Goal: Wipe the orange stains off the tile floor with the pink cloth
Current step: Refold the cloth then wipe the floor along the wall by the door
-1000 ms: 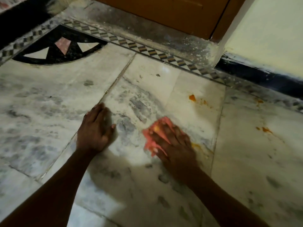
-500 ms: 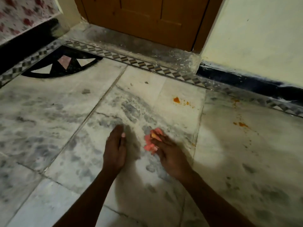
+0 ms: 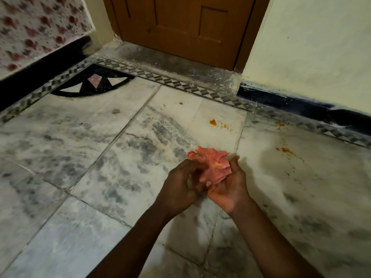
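We hold the pink cloth (image 3: 212, 167) off the tile floor (image 3: 100, 153), cupped in our right hand (image 3: 228, 187) while our left hand (image 3: 180, 183) pinches its near edge. Best refold so a clean face shows, burying the yellow smear, before tackling the orange stains (image 3: 213, 122) beyond.

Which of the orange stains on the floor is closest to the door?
The orange blot on the middle tile, beyond the pink cloth. The splash on the right-hand tile lies nearer the person; a fainter smear sits by the patterned border.

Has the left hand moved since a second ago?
Yes. The left hand left the tile seam, lifted off the floor and went right to grip the pink cloth.
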A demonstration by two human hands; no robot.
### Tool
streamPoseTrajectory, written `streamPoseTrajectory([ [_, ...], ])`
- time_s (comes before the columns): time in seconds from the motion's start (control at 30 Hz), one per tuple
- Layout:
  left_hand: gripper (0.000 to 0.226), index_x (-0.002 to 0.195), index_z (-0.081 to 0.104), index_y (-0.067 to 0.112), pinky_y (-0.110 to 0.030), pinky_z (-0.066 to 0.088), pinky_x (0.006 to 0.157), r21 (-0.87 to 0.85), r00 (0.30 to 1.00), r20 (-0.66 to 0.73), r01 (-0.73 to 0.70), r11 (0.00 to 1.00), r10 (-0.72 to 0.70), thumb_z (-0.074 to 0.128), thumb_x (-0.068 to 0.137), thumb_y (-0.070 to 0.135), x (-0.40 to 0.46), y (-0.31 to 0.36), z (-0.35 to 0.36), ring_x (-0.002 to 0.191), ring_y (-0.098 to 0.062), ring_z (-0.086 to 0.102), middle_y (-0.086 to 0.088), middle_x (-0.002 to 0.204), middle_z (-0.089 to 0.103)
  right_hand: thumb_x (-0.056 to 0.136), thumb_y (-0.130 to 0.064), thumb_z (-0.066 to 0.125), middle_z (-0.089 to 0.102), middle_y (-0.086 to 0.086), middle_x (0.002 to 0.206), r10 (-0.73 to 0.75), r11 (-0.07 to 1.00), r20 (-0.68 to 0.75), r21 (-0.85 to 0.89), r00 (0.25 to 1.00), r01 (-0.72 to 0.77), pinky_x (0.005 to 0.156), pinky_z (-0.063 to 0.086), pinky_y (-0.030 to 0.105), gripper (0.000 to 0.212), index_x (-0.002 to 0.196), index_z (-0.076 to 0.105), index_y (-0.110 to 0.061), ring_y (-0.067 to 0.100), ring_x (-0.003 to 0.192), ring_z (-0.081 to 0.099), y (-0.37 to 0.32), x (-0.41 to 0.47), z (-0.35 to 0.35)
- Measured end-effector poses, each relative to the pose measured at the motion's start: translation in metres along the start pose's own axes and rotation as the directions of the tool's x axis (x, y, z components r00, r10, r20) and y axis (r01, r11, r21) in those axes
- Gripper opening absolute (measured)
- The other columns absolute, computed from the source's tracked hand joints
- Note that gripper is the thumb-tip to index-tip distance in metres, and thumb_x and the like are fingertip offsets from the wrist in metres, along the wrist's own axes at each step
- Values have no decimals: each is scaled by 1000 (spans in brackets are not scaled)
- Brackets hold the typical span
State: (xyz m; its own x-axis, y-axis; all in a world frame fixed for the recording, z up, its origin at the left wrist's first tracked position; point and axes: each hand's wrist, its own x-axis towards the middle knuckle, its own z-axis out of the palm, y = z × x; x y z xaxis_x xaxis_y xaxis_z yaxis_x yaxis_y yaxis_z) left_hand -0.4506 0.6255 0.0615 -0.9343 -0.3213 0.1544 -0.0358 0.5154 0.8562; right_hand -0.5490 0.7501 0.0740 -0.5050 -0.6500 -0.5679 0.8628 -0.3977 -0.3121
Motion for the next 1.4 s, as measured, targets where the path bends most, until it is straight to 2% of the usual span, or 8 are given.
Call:
streamPoseTrajectory([
  [0.17, 35, 116, 73, 27, -29, 55, 93, 169, 999, -6, -41, 985, 42, 80, 83, 36, 1, 3, 0, 111, -8, 67, 11, 119, 67, 93, -84, 30, 60, 20, 150, -19, 1000, -19, 13, 1000, 19, 72, 60, 36, 99, 146, 61, -6, 32, 114, 68, -4, -3, 4],
  [0.37, 8, 89, 80, 20, -13, 50, 83, 24, 997, -82, -4, 1000, 6, 85, 86, 14, 4, 5, 2, 104, 1, 68, 12, 108, 72, 87, -87, 34, 62, 23, 147, -28, 1000, 44, -11, 999, 28, 75, 47, 34, 104, 147, 59, -5, 37, 109, 71, -5, -9, 6],
  [0.53, 11, 83, 73, 2, -19, 55, 66, -310, 960, -128, 201, 929, -250, 75, 93, 1, 8, 21, 0, 77, -8, 73, -5, 84, 75, 60, -24, 90, 58, 23, 151, -110, 988, 192, -81, 975, 128, 100, 49, 41, 90, 144, 63, -6, 45, 119, 64, -3, -11, -2],
  [0.67, 17, 88, 61, 12, -40, 60, 64, -442, 879, -289, 229, 867, -380, 61, 105, 11, 10, 25, 1, 70, -27, 71, -13, 79, 71, 64, 0, 61, 64, 15, 145, -172, 985, 114, 3, 978, 173, 113, 44, 47, 80, 143, 65, -14, 41, 133, 60, -6, -5, -20],
  [0.9, 21, 92, 58, 20, -45, 58, 64, 157, 962, -269, -9, 988, 51, 55, 103, 37, 16, 46, -22, 70, -18, 72, 2, 72, 72, 34, -15, 99, 70, 20, 137, -123, 987, 110, -92, 986, 133, 101, 56, 53, 114, 143, 65, -15, 41, 118, 71, -10, -18, -23],
  [1.03, 22, 99, 63, 18, -48, 58, 64, 417, 991, -73, -72, 906, 112, 51, 100, 37, 29, 54, -35, 70, -30, 69, -4, 77, 73, 53, -21, 104, 77, 17, 120, -122, 958, 159, -240, 980, 158, 87, 64, 55, 89, 134, 67, -31, 38, 102, 78, -6, -26, -4],
  [1.27, 9, 91, 68, 14, -37, 55, 61, 206, 938, -346, 45, 978, 29, 63, 98, 16, 34, 51, -35, 64, -17, 68, -1, 71, 72, 85, 25, 58, 74, 22, 107, -285, 866, -64, -444, 957, 228, 64, 65, 38, 55, 128, 64, -9, 29, 79, 77, 4, -15, 2],
  [1.4, 11, 85, 70, 21, -53, 65, 70, -243, 832, -467, 204, 948, -299, 70, 95, 25, 40, 51, -34, 71, -24, 76, -5, 72, 77, 77, 29, 62, 70, 17, 113, -343, 723, -127, -668, 931, 176, 89, 63, 55, 70, 130, 62, -16, 33, 95, 71, 6, -16, -11],
])
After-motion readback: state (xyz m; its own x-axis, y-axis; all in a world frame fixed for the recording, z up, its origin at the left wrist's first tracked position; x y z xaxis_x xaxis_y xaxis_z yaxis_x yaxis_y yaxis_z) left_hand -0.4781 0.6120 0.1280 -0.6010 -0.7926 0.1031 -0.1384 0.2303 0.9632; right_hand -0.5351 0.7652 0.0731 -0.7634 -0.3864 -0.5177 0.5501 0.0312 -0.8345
